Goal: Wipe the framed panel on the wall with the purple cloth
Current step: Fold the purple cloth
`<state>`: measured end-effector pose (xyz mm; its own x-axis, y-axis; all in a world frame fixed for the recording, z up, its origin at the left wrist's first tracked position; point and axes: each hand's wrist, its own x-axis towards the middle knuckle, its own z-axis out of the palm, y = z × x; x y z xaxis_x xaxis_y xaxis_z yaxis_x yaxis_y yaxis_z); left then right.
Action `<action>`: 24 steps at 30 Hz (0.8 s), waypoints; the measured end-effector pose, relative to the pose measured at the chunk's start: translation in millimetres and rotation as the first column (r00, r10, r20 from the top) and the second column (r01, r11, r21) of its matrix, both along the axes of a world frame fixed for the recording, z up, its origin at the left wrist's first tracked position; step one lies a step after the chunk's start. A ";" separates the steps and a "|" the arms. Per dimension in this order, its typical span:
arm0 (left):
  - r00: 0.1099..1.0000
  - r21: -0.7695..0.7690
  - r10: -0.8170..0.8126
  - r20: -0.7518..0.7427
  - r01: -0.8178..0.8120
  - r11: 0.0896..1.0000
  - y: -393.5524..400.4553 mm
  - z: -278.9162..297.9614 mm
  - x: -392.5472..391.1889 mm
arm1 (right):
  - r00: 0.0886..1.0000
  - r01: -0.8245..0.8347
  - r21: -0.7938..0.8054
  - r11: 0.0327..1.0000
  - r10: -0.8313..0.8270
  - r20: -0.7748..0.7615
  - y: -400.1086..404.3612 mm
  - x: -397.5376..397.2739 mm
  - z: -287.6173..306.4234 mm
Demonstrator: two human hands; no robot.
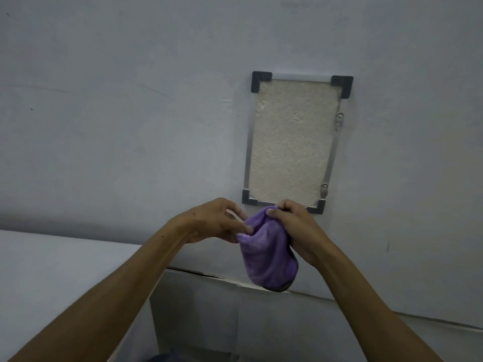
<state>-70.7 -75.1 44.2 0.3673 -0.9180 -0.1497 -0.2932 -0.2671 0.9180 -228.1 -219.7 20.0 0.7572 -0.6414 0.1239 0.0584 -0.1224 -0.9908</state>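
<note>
Grey wall (130,100), framed panel (290,142) mounted — just below it, left hand (217,222) and right hand (295,228) fingers pinch the purple cloth (269,257), bunched — soft, light, best gripped wadded.

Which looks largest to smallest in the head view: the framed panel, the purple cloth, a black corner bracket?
1. Framed panel, clearly largest.
2. Purple cloth, bunched in both hands and nearer the camera, so it may look bigger than it is.
3. Black corner bracket, smallest.
</note>
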 end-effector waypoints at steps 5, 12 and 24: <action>0.988 0.070 -0.077 0.135 0.068 0.995 10.2 15.4 7.9 | 0.989 -0.136 0.083 0.987 0.132 0.061 -1.0 -3.0 -0.3; 0.891 0.113 -0.218 0.398 0.188 0.976 13.4 25.0 10.1 | 0.981 -0.172 -0.075 0.982 0.178 0.078 0.7 5.5 2.2; 0.957 -0.071 -0.066 0.283 0.089 0.994 44.7 24.4 37.8 | 0.941 -0.339 -0.351 0.873 0.303 -0.153 -7.4 13.5 6.9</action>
